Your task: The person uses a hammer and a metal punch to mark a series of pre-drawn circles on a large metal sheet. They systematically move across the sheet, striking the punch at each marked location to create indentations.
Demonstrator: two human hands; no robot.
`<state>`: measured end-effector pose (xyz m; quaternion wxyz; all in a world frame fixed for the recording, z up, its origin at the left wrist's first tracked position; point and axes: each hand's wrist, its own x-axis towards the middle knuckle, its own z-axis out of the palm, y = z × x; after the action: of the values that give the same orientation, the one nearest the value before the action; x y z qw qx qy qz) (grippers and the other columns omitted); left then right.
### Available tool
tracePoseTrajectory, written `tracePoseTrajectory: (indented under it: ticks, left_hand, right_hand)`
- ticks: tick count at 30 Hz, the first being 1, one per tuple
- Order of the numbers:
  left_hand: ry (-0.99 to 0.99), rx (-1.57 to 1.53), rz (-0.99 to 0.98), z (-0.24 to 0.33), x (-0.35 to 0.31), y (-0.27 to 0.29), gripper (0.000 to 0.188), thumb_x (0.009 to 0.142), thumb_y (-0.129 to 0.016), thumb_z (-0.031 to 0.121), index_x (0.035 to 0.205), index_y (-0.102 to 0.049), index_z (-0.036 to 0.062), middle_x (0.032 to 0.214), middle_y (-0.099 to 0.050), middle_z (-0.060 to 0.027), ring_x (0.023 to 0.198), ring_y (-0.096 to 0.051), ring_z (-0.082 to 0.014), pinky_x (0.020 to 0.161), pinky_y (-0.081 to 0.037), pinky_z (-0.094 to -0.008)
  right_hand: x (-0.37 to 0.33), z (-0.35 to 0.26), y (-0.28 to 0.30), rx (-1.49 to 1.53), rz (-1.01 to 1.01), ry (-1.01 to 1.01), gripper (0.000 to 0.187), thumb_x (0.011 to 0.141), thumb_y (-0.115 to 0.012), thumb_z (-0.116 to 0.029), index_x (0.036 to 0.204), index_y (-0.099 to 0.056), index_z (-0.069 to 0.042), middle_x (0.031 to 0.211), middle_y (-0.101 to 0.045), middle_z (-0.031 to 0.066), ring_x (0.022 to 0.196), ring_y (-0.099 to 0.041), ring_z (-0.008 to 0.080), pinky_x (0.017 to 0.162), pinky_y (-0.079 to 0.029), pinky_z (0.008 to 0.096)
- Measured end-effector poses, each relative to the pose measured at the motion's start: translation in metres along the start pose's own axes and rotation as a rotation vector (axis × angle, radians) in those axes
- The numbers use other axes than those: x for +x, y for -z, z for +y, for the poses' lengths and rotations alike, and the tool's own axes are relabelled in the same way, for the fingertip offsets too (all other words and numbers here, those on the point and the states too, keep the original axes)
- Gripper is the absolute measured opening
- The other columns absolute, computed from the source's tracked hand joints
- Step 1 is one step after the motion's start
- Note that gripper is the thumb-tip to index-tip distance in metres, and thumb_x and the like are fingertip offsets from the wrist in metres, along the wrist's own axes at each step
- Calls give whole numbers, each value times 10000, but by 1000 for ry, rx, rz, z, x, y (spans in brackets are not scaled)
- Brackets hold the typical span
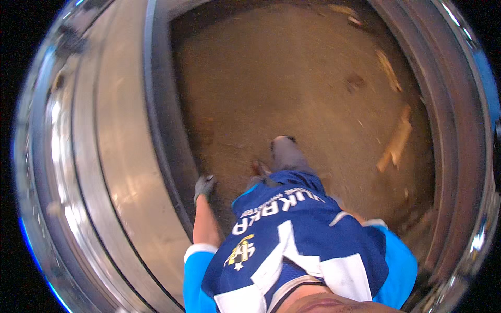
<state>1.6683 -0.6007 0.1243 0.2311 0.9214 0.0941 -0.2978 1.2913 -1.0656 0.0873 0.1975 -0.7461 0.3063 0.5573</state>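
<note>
My left hand (204, 187), in a grey glove, hangs low at my left side. It is nearest to the dark inner edge (175, 130) of a long metal structure on the left. Motion smears its fingers, and I cannot make out anything held in them. My right hand does not show; only a bit of the right arm (357, 216) appears beside my blue and white shirt (292, 224).
The brown, dusty floor (271, 83) carries pieces of splintered wood (396, 141) and a thin wood strip (389, 70) on the right. Pale metal panels (122, 130) run along the left. A dark rail (449, 104) borders the right side.
</note>
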Motion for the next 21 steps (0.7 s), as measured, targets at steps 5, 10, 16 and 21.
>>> tracePoseTrajectory:
  ticks: [5, 10, 16, 21]
  left_hand:
    - [-69, 143, 35, 109, 105, 31, 490, 806, -770, 438, 1070, -746, 26, 1006, -771, -224, 961, -756, -381, 844, -584, -478]
    - [-62, 200, 6, 134, 160, 24, 549, 786, -799, 461, 1137, -743, 42, 1078, -766, -242, 1032, -742, -400, 896, -578, -471]
    - [154, 76, -90, 208, 195, 39, 479, 813, -794, 469, 1095, -787, 81, 978, -787, -169, 948, -774, -305, 842, -588, -429]
    - [369, -88, -113, 275, 213, 78, 515, 831, -767, 534, 1079, -800, 84, 1016, -795, -154, 916, -778, -289, 808, -587, -430]
  right_hand:
    - [64, -31, 37, 42, 29, 36, 511, 1053, -440, -438, 1463, -603, -181, 1456, -632, 174, 1332, -618, 372, 1086, -488, 548]
    - [138, -65, 147, 58, 19, 43, 483, 1043, -460, -416, 1406, -648, -159, 1429, -648, 179, 1313, -631, 376, 1069, -506, 535]
    - [227, -87, 355, 15, 157, -23, 456, 1031, -484, -390, 1337, -702, -132, 1396, -667, 185, 1289, -647, 382, 1048, -527, 520]
    - [256, -177, 646, -63, 486, -34, 499, 1076, -390, -398, 1300, -722, -101, 1388, -661, 206, 1278, -644, 402, 1044, -527, 524]
